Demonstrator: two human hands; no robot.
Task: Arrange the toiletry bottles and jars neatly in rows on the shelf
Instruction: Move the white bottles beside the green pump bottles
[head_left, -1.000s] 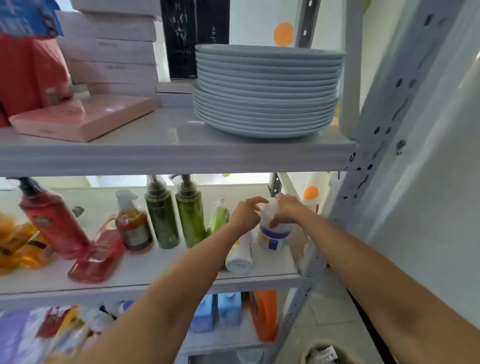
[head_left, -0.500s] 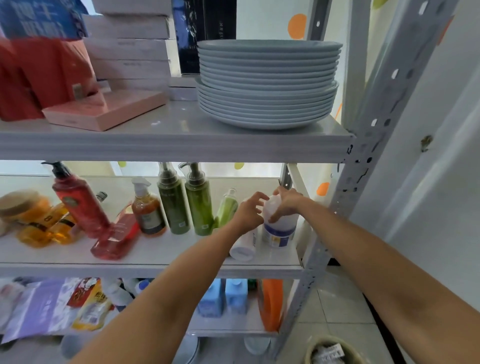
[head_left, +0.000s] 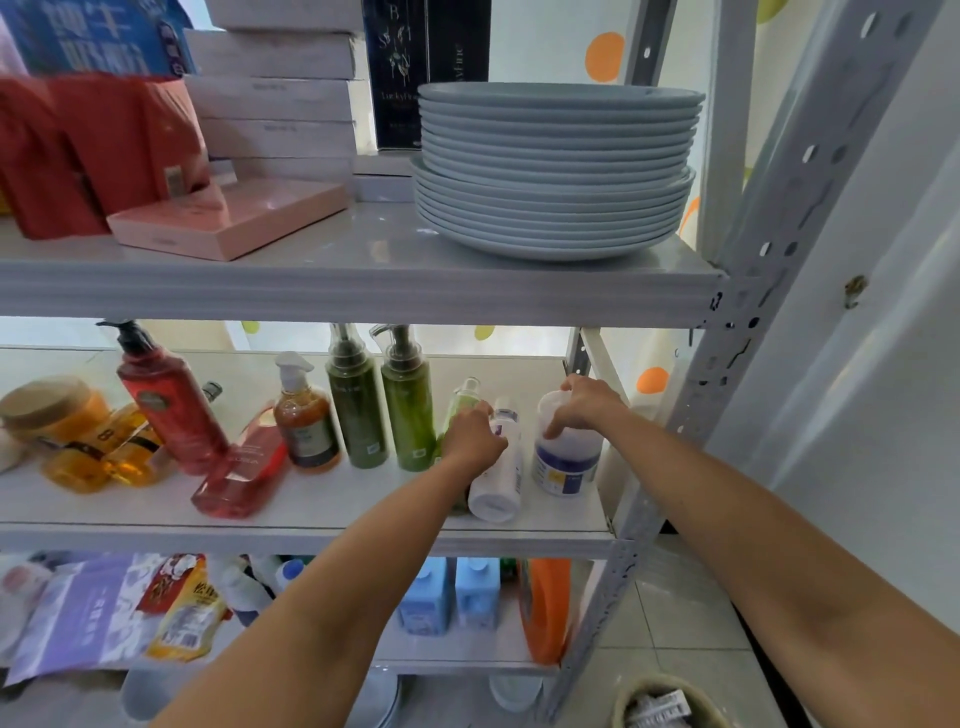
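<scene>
Your left hand (head_left: 474, 435) curls around the white bottle (head_left: 500, 486), tilted with its base toward you at the right end of the middle shelf (head_left: 332, 519). Your right hand (head_left: 584, 404) clasps the top of the blue-labelled white jar (head_left: 566, 465), which stands just beside the bottle.

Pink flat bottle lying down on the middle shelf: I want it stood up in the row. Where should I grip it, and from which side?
I'd grip the pink flat bottle across its narrow edges near the front end, reaching from the shelf's open front. It lies broad face up, that end pointing outward, while the red pump bottle and amber pump bottle crowd its far end.
</scene>
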